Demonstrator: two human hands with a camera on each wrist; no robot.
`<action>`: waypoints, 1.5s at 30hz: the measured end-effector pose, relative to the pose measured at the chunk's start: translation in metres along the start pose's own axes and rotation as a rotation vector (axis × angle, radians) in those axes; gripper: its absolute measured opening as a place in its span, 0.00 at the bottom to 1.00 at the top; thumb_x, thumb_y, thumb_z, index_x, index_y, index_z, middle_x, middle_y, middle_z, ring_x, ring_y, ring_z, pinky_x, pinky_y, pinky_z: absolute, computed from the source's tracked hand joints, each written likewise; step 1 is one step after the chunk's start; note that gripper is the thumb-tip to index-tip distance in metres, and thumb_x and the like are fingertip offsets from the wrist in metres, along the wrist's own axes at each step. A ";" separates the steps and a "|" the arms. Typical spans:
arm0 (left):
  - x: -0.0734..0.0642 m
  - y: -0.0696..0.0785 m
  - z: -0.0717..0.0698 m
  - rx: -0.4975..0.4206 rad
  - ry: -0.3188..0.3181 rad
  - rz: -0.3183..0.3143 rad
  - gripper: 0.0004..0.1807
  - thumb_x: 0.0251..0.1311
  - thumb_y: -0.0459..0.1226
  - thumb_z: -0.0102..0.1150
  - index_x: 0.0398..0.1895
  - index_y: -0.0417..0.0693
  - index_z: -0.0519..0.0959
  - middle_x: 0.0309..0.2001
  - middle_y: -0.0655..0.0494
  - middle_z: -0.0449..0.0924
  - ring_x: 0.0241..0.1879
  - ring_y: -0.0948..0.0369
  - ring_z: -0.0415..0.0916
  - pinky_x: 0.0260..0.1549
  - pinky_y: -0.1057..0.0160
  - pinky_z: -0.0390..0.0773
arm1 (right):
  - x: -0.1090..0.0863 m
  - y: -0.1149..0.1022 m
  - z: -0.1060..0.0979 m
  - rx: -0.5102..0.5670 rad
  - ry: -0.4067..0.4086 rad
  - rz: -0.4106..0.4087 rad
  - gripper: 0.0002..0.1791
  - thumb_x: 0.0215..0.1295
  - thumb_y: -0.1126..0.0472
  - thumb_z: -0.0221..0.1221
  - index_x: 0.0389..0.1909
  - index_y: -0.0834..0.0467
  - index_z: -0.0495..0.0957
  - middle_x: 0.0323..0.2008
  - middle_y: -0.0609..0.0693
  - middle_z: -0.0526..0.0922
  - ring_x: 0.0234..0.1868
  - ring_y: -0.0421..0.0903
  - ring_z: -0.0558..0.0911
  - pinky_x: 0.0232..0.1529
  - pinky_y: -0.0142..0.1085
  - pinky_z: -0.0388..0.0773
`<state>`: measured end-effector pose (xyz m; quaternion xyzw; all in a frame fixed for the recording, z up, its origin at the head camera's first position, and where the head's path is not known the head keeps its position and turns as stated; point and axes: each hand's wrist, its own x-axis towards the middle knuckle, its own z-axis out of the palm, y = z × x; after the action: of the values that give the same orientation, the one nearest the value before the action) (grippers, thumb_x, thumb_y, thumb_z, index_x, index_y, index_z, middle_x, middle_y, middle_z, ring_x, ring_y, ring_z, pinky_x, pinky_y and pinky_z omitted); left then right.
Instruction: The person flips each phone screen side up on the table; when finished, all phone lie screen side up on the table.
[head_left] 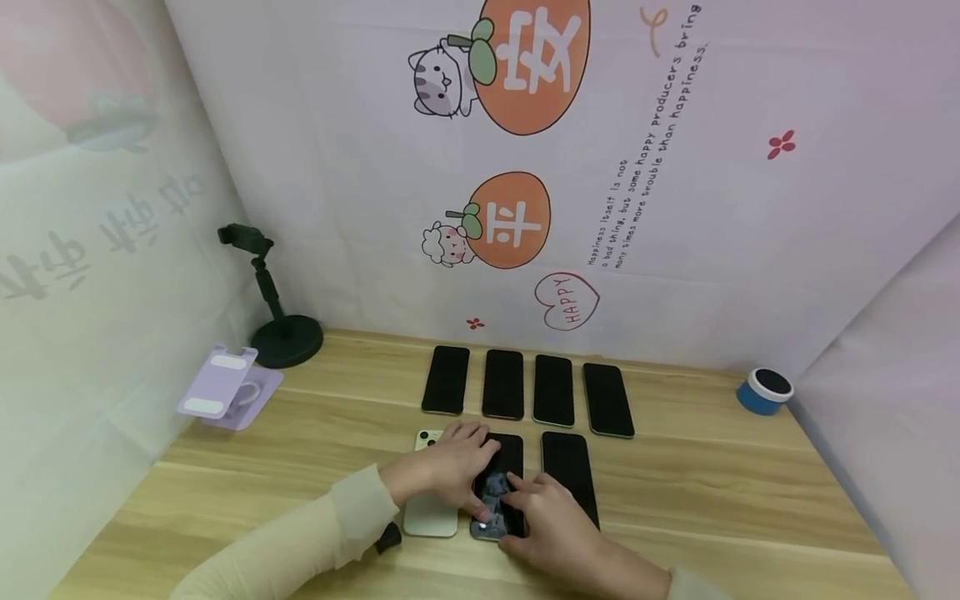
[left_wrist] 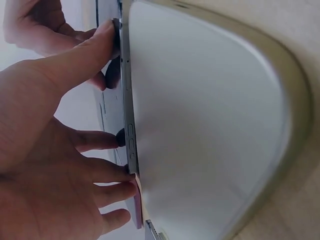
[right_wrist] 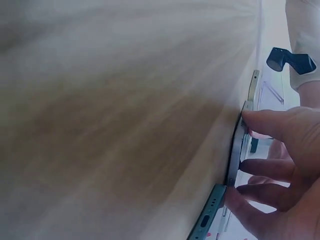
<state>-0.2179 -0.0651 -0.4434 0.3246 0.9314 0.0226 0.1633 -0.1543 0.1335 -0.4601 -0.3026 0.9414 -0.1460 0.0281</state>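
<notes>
A dark smartphone [head_left: 511, 454] lies screen-up at the front middle, mirroring fingers in its glass. From its left, my left hand [head_left: 450, 464] reaches over it with spread fingers, thumb and fingertips touching the glass. My right hand [head_left: 561, 532] comes from the right, its thumb by the near edge and its bent fingertips on the screen. Left of it, partly under my left forearm, a pale green smartphone [left_wrist: 200, 110] lies back-up. Another dark smartphone [head_left: 567, 467] with a green frame [right_wrist: 205, 215] lies on the right, partly behind my right hand.
Behind stands a row of several dark smartphones [head_left: 553, 392] lying screen-up. A black stand [head_left: 287, 340] and a lilac phone holder [head_left: 217, 387] are at the left. A blue-and-white round container [head_left: 763, 393] sits far right. Printed cloth [head_left: 360, 208] walls the wooden table [head_left: 720, 467].
</notes>
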 end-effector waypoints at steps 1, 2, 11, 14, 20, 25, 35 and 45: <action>-0.001 0.000 0.000 0.000 -0.004 -0.005 0.56 0.53 0.66 0.72 0.79 0.48 0.62 0.82 0.42 0.57 0.84 0.47 0.51 0.81 0.41 0.54 | -0.001 -0.001 0.001 -0.023 0.008 -0.005 0.27 0.53 0.46 0.77 0.51 0.57 0.89 0.62 0.59 0.85 0.48 0.44 0.81 0.48 0.41 0.86; -0.001 0.000 -0.001 0.003 -0.005 -0.008 0.56 0.53 0.66 0.72 0.79 0.49 0.62 0.82 0.43 0.56 0.84 0.47 0.51 0.81 0.41 0.54 | -0.001 -0.001 0.002 -0.049 0.020 -0.012 0.27 0.53 0.46 0.77 0.51 0.56 0.89 0.62 0.58 0.86 0.49 0.45 0.81 0.50 0.42 0.86; 0.001 0.000 0.000 -0.028 0.012 -0.037 0.55 0.54 0.64 0.71 0.82 0.55 0.59 0.85 0.47 0.51 0.85 0.47 0.45 0.83 0.39 0.46 | 0.002 0.005 0.003 -0.093 0.025 -0.017 0.28 0.56 0.44 0.75 0.54 0.56 0.86 0.65 0.57 0.83 0.67 0.58 0.81 0.63 0.54 0.82; -0.001 0.001 0.000 -0.003 0.015 -0.039 0.54 0.57 0.64 0.69 0.82 0.56 0.59 0.85 0.48 0.49 0.86 0.47 0.44 0.83 0.38 0.45 | 0.003 0.006 0.003 -0.112 0.039 -0.032 0.28 0.56 0.44 0.75 0.53 0.56 0.86 0.63 0.56 0.85 0.66 0.58 0.81 0.63 0.54 0.82; -0.004 0.001 0.003 0.024 0.015 -0.033 0.48 0.64 0.63 0.62 0.83 0.57 0.58 0.86 0.50 0.46 0.86 0.49 0.41 0.83 0.37 0.43 | 0.002 0.007 0.003 -0.118 0.053 -0.016 0.29 0.57 0.44 0.74 0.56 0.57 0.85 0.63 0.56 0.85 0.66 0.57 0.82 0.63 0.54 0.82; -0.008 -0.008 0.003 -0.032 0.042 -0.020 0.45 0.68 0.61 0.60 0.82 0.54 0.59 0.85 0.50 0.49 0.86 0.48 0.42 0.82 0.35 0.42 | 0.003 0.005 0.002 -0.106 0.084 0.004 0.36 0.60 0.42 0.73 0.63 0.58 0.80 0.64 0.57 0.84 0.66 0.56 0.82 0.63 0.53 0.82; -0.028 -0.039 -0.008 -0.189 0.046 -0.071 0.46 0.64 0.51 0.69 0.81 0.49 0.60 0.83 0.42 0.53 0.84 0.39 0.45 0.82 0.33 0.41 | 0.017 -0.011 0.005 -0.125 0.094 -0.065 0.36 0.62 0.42 0.71 0.65 0.58 0.78 0.68 0.55 0.81 0.67 0.54 0.81 0.65 0.52 0.80; -0.049 -0.066 -0.002 -0.226 -0.007 -0.083 0.57 0.53 0.45 0.79 0.82 0.44 0.56 0.83 0.38 0.54 0.83 0.38 0.49 0.80 0.31 0.49 | 0.035 -0.032 0.012 -0.202 -0.099 -0.105 0.42 0.64 0.33 0.66 0.74 0.47 0.71 0.77 0.54 0.71 0.74 0.59 0.74 0.71 0.60 0.73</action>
<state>-0.2216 -0.1473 -0.4373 0.2654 0.9349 0.1197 0.2030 -0.1630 0.0853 -0.4606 -0.3595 0.9317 -0.0366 0.0365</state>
